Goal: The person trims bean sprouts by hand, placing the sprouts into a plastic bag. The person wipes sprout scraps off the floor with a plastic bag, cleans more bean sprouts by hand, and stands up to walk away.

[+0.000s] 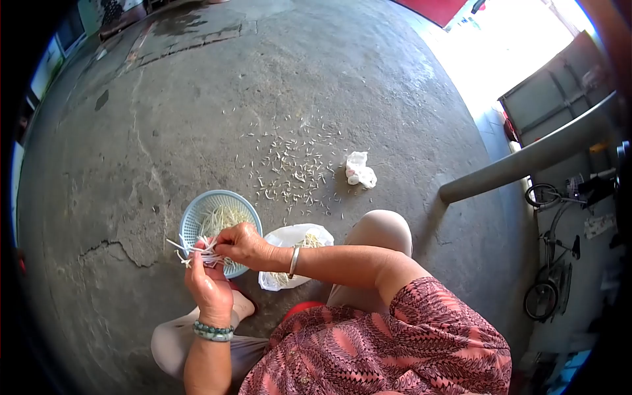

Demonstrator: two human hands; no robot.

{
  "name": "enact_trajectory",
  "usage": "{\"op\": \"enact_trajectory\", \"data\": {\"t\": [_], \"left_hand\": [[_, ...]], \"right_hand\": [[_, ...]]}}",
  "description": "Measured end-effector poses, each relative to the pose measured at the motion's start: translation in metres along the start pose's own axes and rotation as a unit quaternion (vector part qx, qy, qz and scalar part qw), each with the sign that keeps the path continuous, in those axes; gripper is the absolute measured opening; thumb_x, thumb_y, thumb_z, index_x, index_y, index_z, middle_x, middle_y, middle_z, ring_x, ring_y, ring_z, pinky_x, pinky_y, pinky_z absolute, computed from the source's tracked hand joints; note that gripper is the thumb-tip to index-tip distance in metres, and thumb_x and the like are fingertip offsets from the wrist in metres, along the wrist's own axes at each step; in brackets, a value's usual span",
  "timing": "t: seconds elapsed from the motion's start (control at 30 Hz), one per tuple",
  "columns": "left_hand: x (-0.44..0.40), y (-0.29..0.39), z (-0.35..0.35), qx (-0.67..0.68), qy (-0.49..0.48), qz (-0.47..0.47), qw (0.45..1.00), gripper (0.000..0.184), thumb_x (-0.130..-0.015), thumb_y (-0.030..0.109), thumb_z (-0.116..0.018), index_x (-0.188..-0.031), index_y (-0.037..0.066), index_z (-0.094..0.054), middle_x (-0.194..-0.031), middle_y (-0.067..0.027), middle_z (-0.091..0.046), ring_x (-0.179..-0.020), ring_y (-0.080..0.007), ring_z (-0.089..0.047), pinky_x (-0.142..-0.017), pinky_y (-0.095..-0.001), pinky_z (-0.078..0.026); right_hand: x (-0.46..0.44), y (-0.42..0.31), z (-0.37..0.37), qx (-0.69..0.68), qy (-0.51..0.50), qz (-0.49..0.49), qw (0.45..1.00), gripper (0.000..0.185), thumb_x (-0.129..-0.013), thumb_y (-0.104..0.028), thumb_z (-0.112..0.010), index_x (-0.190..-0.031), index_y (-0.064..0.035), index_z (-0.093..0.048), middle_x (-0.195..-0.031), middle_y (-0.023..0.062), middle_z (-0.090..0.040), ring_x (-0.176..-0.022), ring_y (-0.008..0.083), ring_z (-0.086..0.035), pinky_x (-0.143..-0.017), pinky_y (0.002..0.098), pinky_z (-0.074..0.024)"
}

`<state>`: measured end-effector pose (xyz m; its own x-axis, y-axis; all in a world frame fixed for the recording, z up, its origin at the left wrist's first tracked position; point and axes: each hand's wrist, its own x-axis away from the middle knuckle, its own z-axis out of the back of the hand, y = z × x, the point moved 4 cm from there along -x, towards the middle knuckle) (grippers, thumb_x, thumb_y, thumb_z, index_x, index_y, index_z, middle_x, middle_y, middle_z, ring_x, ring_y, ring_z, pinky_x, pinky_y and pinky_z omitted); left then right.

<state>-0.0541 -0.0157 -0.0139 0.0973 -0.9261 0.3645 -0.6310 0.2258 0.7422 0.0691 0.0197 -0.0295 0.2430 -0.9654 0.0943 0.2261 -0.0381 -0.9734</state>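
Observation:
My left hand [209, 288] is closed around a small bunch of white bean sprouts [179, 247], their ends sticking out to the left. From the right, my right hand [247, 245] pinches at the same bunch, its fingertips partly hidden. Both hands are over the near side of a light blue plastic colander [187, 212], which has a heap of sprouts [222, 218] inside. Just right of it, a white plastic bag [317, 232] lies spread on the floor with more sprouts [311, 241] on it, partly covered by my right forearm.
Many small scraps [296, 164] are scattered over the concrete floor [197, 118] ahead. A crumpled white bag [359, 171] lies beside them. A thick grey pole [526, 155] slants up at right, with a bicycle [550, 257] beyond it. My knees flank the bag and colander.

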Motion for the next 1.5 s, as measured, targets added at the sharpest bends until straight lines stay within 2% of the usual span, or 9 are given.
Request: {"op": "enact_trajectory", "data": {"t": [0.27, 0.57, 0.6, 0.7, 0.73, 0.77, 0.9, 1.0, 1.5], "left_hand": [[-0.002, -0.008, -0.003, -0.01, -0.014, -0.003, 1.0, 0.033, -0.093, 0.021, -0.042, -0.113, -0.004, -0.051, -0.113, -0.0154, -0.053, -0.103, -0.0238, -0.054, -0.088, -0.0347, -0.045], [-0.004, -0.004, -0.012, 0.04, -0.063, 0.043, 0.996, 0.03, -0.093, 0.019, -0.042, -0.111, -0.001, -0.053, -0.111, -0.0128, -0.056, -0.103, -0.0217, -0.055, -0.089, -0.0342, -0.045], [-0.006, -0.006, -0.014, 0.049, -0.064, 0.055, 0.995, 0.029, -0.093, 0.019, -0.042, -0.111, -0.001, -0.054, -0.11, -0.0122, -0.057, -0.102, -0.0213, -0.055, -0.089, -0.0341, -0.045], [-0.012, -0.01, -0.001, 0.079, -0.056, 0.06, 0.994, 0.026, -0.093, 0.017, -0.042, -0.107, 0.001, -0.056, -0.105, -0.0102, -0.061, -0.099, -0.0202, -0.057, -0.088, -0.034, -0.046], [-0.012, -0.009, 0.0, 0.081, -0.041, 0.059, 0.994, 0.025, -0.093, 0.017, -0.042, -0.106, 0.0, -0.056, -0.105, -0.0111, -0.06, -0.1, -0.0207, -0.057, -0.088, -0.0342, -0.045], [-0.014, -0.007, 0.001, 0.086, -0.032, 0.061, 0.994, 0.024, -0.092, 0.016, -0.043, -0.104, -0.001, -0.056, -0.105, -0.012, -0.06, -0.101, -0.0212, -0.056, -0.089, -0.0344, -0.045], [-0.011, 0.0, -0.002, 0.13, -0.039, 0.058, 0.989, 0.023, -0.093, 0.016, -0.042, -0.104, -0.001, -0.053, -0.106, -0.0145, -0.059, -0.102, -0.025, -0.056, -0.092, -0.0375, -0.045], [-0.009, 0.004, -0.004, 0.115, -0.023, 0.056, 0.992, 0.025, -0.094, 0.017, -0.041, -0.105, -0.002, -0.052, -0.108, -0.0162, -0.058, -0.101, -0.0245, -0.056, -0.09, -0.0378, -0.045], [-0.009, 0.008, -0.006, 0.114, -0.012, 0.068, 0.991, 0.031, -0.095, 0.019, -0.036, -0.11, -0.005, -0.049, -0.11, -0.0179, -0.056, -0.1, -0.0239, -0.056, -0.091, -0.0358, -0.045]], "right_hand": [[0.005, -0.001, 0.004, -0.038, 0.011, -0.034, 0.999, 0.019, -0.077, -0.014, -0.063, -0.084, 0.004, -0.064, -0.071, 0.0126, -0.065, -0.066, 0.0151, -0.061, -0.06, 0.0316, -0.0488], [0.002, -0.009, 0.006, 0.043, 0.024, 0.04, 0.998, 0.018, -0.077, -0.015, -0.061, -0.083, 0.0015, -0.064, -0.07, 0.0157, -0.063, -0.064, 0.0224, -0.062, -0.06, 0.0345, -0.0487], [-0.001, -0.007, 0.007, 0.058, 0.037, 0.064, 0.996, 0.022, -0.075, -0.022, -0.06, -0.081, -0.0005, -0.064, -0.074, 0.0195, -0.063, -0.068, 0.0358, -0.061, -0.064, 0.0403, -0.0491], [-0.004, -0.003, 0.013, 0.001, 0.019, 0.075, 0.997, 0.02, -0.074, -0.022, -0.065, -0.08, -0.0034, -0.066, -0.07, 0.0156, -0.063, -0.063, 0.0241, -0.063, -0.059, 0.0347, -0.049], [-0.002, -0.013, 0.017, -0.018, -0.02, 0.026, 0.999, 0.017, -0.075, -0.019, -0.065, -0.079, -0.0026, -0.066, -0.067, 0.0138, -0.063, -0.062, 0.0175, -0.062, -0.057, 0.0314, -0.0482], [-0.003, -0.013, 0.018, -0.055, -0.063, 0.033, 0.996, 0.017, -0.079, -0.013, -0.064, -0.087, 0.0022, -0.064, -0.072, 0.0055, -0.062, -0.069, 0.0085, -0.055, -0.06, 0.0262, -0.047], [0.001, -0.016, 0.018, -0.194, -0.12, -0.111, 0.967, 0.017, -0.079, -0.014, -0.062, -0.083, 0.0028, -0.062, -0.064, 0.0007, -0.053, -0.057, 0.0067, -0.045, -0.049, 0.0228, -0.0347], [0.0, -0.01, 0.014, -0.285, -0.132, -0.144, 0.939, 0.017, -0.082, -0.015, -0.061, -0.081, 0.0022, -0.06, -0.06, -0.0004, -0.047, -0.051, 0.0065, -0.038, -0.047, 0.0224, -0.0301], [0.0, -0.004, 0.013, -0.407, -0.159, -0.207, 0.875, 0.021, -0.087, -0.018, -0.058, -0.087, 0.0033, -0.062, -0.058, -0.002, -0.041, -0.049, 0.0068, -0.032, -0.046, 0.023, -0.0268]]}}
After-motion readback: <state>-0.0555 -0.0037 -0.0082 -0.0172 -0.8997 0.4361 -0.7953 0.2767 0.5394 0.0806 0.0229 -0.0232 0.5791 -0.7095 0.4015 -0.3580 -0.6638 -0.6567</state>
